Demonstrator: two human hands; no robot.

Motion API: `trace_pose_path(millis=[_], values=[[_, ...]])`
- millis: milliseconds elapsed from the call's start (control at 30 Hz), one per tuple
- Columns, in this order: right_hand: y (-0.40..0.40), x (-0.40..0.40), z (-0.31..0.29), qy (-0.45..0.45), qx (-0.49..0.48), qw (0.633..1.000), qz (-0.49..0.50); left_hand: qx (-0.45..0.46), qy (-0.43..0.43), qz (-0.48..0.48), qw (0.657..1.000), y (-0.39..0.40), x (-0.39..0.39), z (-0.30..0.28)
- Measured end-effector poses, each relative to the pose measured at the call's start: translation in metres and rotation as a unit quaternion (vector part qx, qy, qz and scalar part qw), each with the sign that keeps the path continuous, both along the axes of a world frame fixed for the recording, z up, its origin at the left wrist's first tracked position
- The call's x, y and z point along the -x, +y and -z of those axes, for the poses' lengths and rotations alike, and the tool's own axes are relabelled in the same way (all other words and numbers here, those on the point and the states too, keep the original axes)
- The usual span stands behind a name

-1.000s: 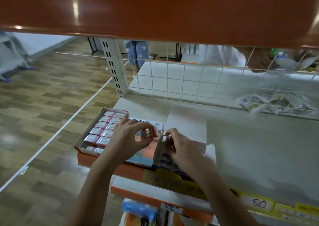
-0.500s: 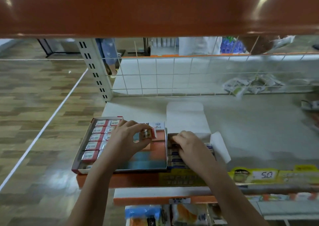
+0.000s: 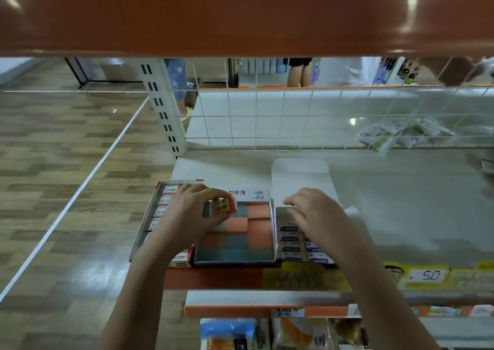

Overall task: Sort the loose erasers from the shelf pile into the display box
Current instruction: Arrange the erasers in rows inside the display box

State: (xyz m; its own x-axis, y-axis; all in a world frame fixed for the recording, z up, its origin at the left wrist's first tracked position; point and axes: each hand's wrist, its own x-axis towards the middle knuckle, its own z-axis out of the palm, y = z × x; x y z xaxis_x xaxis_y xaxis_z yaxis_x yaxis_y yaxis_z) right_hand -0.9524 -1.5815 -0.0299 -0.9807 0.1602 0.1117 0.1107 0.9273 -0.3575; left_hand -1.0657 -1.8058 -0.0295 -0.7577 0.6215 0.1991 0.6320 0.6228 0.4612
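Left hand (image 3: 187, 216) pinches one eraser (image 3: 224, 205) above the display box (image 3: 235, 242) — right hand (image 3: 318, 216), now lifted off the boxed erasers (image 3: 291, 242), hovers with fingers relaxed.

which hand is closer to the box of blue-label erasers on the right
Right. The right hand hovers directly over the blue-label box; the left hand is off to its left, pinching an eraser.
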Motion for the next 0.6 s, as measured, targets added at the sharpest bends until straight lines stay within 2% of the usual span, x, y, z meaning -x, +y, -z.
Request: trace_pose_path(millis=[100, 200, 333, 400, 500, 600], values=[[-0.012, 0.009, -0.018, 0.055, 0.000, 0.998, -0.016, -0.009, 0.025, -0.023, 0.999, -0.025, 0.002, -0.003], [-0.042, 0.022, -0.025, 0.072, 0.010, 0.995, -0.065, -0.015, 0.020, -0.040, 0.999, -0.052, -0.001, -0.005], [-0.084, 0.034, -0.016, 0.027, 0.021, 0.990, -0.139, 0.013, 0.008, -0.069, 0.998, -0.085, -0.012, -0.003], [-0.100, 0.036, -0.009, -0.001, 0.025, 0.986, -0.163, 0.057, 0.000, -0.074, 0.996, -0.093, -0.018, -0.003], [-0.118, 0.039, -0.002, -0.015, 0.033, 0.983, -0.179, 0.128, -0.031, -0.080, 0.988, -0.100, -0.023, -0.002], [-0.125, 0.042, 0.002, -0.015, 0.026, 0.985, -0.171, 0.138, -0.052, -0.082, 0.986, -0.099, -0.023, -0.002]])
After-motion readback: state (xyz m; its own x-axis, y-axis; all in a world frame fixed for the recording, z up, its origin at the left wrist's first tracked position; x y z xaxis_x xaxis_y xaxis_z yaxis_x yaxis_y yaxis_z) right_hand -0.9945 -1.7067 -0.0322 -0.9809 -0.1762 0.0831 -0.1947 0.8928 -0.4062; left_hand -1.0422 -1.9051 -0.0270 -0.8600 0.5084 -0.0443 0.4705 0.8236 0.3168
